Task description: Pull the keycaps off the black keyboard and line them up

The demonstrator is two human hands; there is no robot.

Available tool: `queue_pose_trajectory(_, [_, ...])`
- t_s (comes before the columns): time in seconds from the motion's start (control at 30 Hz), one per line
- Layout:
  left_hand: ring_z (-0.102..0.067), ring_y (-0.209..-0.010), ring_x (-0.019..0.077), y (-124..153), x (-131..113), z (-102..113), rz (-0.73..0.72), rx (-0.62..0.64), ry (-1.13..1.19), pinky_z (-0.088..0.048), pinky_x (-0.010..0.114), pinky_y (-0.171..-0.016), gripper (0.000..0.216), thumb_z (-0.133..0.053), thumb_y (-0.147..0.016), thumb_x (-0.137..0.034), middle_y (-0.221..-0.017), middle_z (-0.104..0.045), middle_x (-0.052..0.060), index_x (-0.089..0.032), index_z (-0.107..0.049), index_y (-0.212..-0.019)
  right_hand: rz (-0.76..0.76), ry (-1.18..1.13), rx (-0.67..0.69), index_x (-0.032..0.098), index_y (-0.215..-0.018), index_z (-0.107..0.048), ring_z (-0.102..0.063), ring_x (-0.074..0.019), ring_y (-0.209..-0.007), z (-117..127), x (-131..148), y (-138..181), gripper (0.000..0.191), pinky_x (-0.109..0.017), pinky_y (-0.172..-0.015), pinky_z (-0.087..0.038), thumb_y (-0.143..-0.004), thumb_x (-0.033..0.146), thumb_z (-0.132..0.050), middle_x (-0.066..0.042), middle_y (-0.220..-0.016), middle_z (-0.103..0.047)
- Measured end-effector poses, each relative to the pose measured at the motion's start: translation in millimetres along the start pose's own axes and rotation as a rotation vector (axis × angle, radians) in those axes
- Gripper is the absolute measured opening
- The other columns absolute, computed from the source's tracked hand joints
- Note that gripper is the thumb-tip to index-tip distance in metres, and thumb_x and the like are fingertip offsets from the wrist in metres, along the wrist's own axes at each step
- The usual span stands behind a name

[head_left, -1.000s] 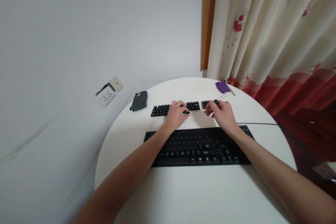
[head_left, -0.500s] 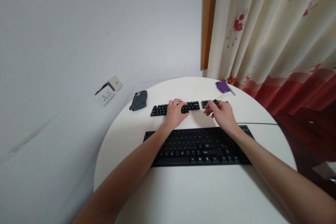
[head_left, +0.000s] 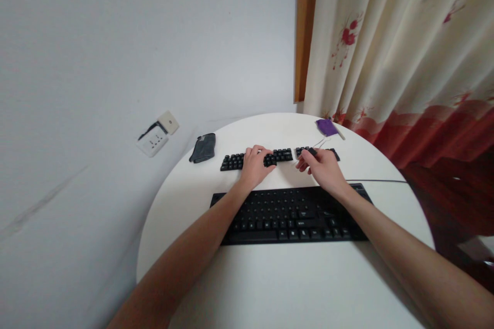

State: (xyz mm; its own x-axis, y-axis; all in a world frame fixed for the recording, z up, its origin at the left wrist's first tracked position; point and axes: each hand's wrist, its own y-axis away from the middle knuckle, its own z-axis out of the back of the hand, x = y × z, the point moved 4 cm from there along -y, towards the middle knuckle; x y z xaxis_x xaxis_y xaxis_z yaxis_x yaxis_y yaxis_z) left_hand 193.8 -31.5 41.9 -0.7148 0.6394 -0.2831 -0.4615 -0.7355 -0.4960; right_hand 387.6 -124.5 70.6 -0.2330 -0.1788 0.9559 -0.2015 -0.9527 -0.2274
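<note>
A black keyboard [head_left: 250, 237] lies across the table, with caps off many of its upper keys and small stems showing. Behind it, loose black keycaps [head_left: 230, 163] stand in tight rows, and a smaller group [head_left: 298, 151] sits to the right. My left hand [head_left: 252, 163] rests over the larger group, fingers curved and thumb apart, with nothing visible held. Between the thumb and fingers of my right hand [head_left: 324, 168] is a small black piece [head_left: 312, 151], apparently a keycap. A thin wire tool [head_left: 322, 142] also pokes out of that hand, its grip hidden by the fingers.
On the white round table [head_left: 278, 282] a dark grey pouch [head_left: 203, 148] lies at the back left. A purple packet [head_left: 326, 127] and a pale stick [head_left: 341, 134] lie at the back right. A black cable [head_left: 378, 181] runs rightward. Wall and curtain [head_left: 358, 61] stand behind.
My right hand has turned a little, and the black piece and wire have shifted slightly left and tilted. My left hand stays over the keycaps.
</note>
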Motion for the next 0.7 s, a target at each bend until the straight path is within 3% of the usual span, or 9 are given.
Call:
queue_pose_trajectory(0.13, [-0.047,-0.106,0.0279,-0.5,1.0,1.3,-0.006,-0.004,0.023,-0.042,0.043,-0.100,0.045,-0.083,-0.069,-0.027,-0.114,-0.058,0.006,-0.025,-0.068,-0.111,0.082,0.133,0.124,0.013,-0.075,-0.069,-0.062,-0.0167,-0.063,-1.4,8.0,4.1,0.035,-0.027,-0.059,-0.046,-0.091,0.040,-0.053,-0.007,-0.070,-0.070])
queue_pose_trajectory(0.27, [-0.052,-0.103,0.0234,-1.9,-7.9,5.2,-0.081,0.013,0.125,-0.043,0.040,-0.098,0.026,-0.068,-0.084,-0.024,-0.105,-0.064,0.004,-0.022,-0.067,-0.109,0.164,0.228,0.473,0.015,-0.074,-0.070,-0.057,-0.0146,-0.061,-10.6,21.5,19.3,0.031,-0.027,-0.059,-0.043,-0.091,0.035,-0.054,-0.003,-0.066,-0.067])
queue_pose_trajectory(0.37, [-0.056,-0.096,0.0202,-2.2,-15.9,5.7,-0.136,0.066,0.207,-0.045,0.037,-0.093,0.019,-0.058,-0.090,-0.019,-0.095,-0.067,0.002,-0.021,-0.066,-0.106,0.193,0.263,0.655,0.015,-0.077,-0.071,-0.054,-0.0132,-0.058,-17.3,27.3,32.2,0.029,-0.026,-0.056,-0.040,-0.092,0.035,-0.054,-0.001,-0.064,-0.066])
queue_pose_trajectory(0.57, [-0.058,-0.089,0.0189,-2.0,-17.2,3.7,-0.123,0.081,0.240,-0.048,0.035,-0.087,0.019,-0.055,-0.089,-0.016,-0.089,-0.069,0.002,-0.022,-0.067,-0.104,0.206,0.303,0.815,0.016,-0.064,-0.065,-0.044,-0.0107,-0.053,-22.8,22.3,42.8,0.032,-0.025,-0.054,-0.038,-0.090,0.034,-0.057,0.002,-0.058,-0.056])
queue_pose_trajectory(0.7, [-0.058,-0.086,0.0185,-2.2,-16.0,2.2,-0.113,0.085,0.245,-0.048,0.034,-0.084,0.019,-0.056,-0.089,-0.016,-0.087,-0.069,0.002,-0.021,-0.068,-0.102,0.225,0.280,0.886,0.016,-0.061,-0.065,-0.047,-0.0112,-0.055,-21.9,25.9,47.5,0.029,-0.025,-0.056,-0.040,-0.085,0.031,-0.062,0.001,-0.060,-0.059])
